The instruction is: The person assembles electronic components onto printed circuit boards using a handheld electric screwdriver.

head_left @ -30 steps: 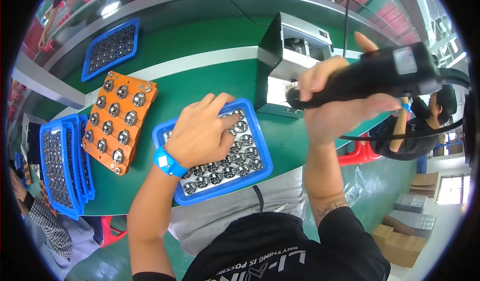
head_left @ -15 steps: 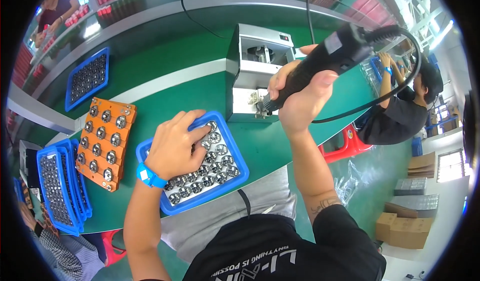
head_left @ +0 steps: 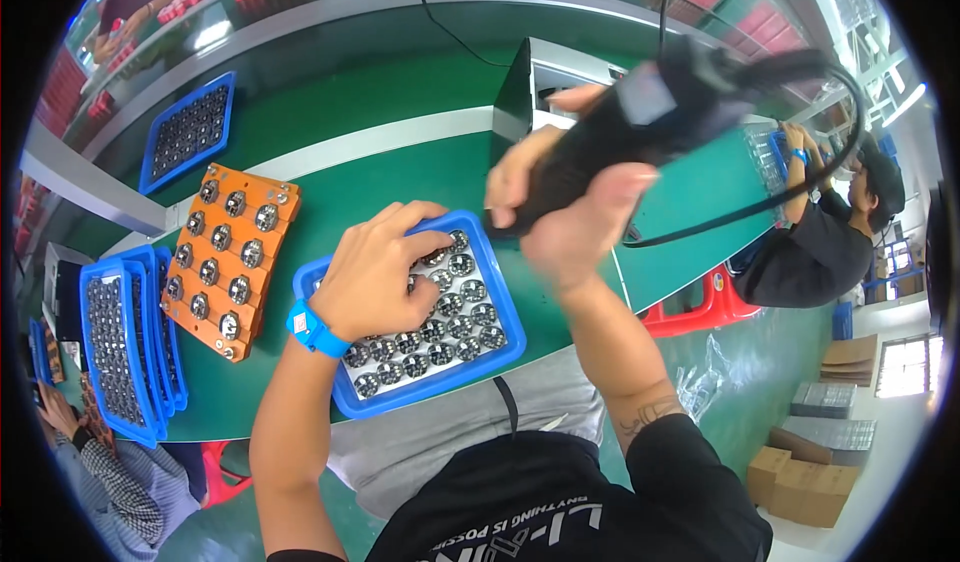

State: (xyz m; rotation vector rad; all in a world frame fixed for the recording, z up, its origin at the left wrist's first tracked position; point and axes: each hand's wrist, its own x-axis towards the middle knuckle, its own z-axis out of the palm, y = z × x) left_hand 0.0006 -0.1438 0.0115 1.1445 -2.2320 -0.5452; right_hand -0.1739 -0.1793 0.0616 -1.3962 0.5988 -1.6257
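My left hand (head_left: 370, 277) lies over a blue tray (head_left: 502, 287), its thumb and forefinger apart, with the fingertips down among the small round metal parts (head_left: 467, 349) on the tray's white liner. Whether a fingertip presses on a part is hard to tell. My right hand (head_left: 575, 232) is wrapped round a black corded electric screwdriver (head_left: 620, 137), blurred by motion. The tool's front end points down left, just beyond the tray's right rim; its tip cannot be made out. Behind it stands a boxy machine (head_left: 513, 102), partly covered by the tool and hand.
An orange fixture (head_left: 228, 262) bearing several metal parts lies left of the tray. Farther left stand stacked blue trays (head_left: 130, 429); another filled tray (head_left: 228, 112) is behind. A co-worker (head_left: 800, 252) sits at right, near a red stool (head_left: 710, 307). The screwdriver's cable (head_left: 700, 232) loops rightward.
The screwdriver has come away from the machine's front, back toward the tray, in my right hand. My left hand stays over the tray. The whole view has shifted a little.
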